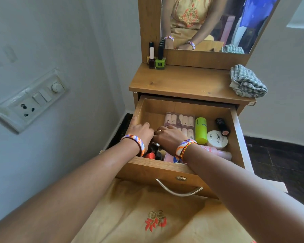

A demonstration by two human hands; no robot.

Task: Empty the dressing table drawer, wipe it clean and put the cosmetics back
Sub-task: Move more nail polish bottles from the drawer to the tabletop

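Note:
The wooden drawer (165, 170) of the dressing table is pulled out. Inside lie a clear pack of lipsticks (180, 121), a lime green bottle (201, 130), a white nail polish remover tub (217, 139), a black lipstick (221, 126), a pink bottle (216, 152) and small dark and red bottles (152, 153) at the front left. My left hand (141, 132) and my right hand (168, 137) reach down side by side into the drawer's left part, over the small bottles. Their fingers curl downward; what they hold is hidden.
On the tabletop (182, 81) stand a few nail polish bottles (159, 57) at the back left and a folded checked cloth (247, 81) at the right. A mirror (209, 23) rises behind. A wall switchboard (30, 100) is at the left.

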